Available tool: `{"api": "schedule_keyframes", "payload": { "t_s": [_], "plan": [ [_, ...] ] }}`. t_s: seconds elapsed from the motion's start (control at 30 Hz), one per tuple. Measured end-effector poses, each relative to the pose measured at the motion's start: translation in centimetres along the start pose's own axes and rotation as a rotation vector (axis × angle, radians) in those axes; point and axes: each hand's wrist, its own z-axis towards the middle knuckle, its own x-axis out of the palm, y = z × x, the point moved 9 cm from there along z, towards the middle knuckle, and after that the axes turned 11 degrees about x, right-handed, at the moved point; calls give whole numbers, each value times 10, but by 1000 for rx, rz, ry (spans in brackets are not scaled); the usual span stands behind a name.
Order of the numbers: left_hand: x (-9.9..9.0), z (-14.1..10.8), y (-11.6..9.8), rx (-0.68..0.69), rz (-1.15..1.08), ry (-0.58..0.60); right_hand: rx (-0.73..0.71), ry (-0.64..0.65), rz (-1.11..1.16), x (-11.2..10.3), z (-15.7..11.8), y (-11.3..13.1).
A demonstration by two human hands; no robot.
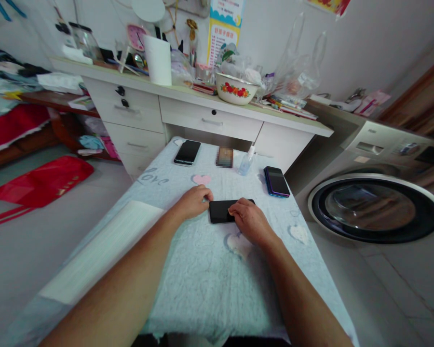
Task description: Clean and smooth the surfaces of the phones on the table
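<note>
A black phone (220,212) lies flat, screen up, on the cloth-covered table (195,270). My left hand (196,201) is at its left end, fingers curled together; whether they grip its edge is hard to tell. Over the phone's right half rests my right hand (249,219), its fingers pinched on something small and pale against the screen, too small to name. Farther back stand a clear spray bottle (245,164) and a small blurred square item (224,157). Dark phones lie at the back left (188,152) and, apparently stacked, at the right (277,181).
A white sheet (104,250) lies along the table's left side. Behind is a white desk (130,106) with a flowered bowl (237,90) and a paper roll (158,60). A washing machine (376,168) stands right; a red bag (47,183) lies on the floor left.
</note>
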Motion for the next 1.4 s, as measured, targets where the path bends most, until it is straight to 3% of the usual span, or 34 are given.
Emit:
{"api": "schedule_keyframes", "payload": {
  "t_s": [1.4],
  "plan": [
    [-1, 0, -2, 6, -1, -3, 32, 6, 11, 1, 1, -6]
  ]
}}
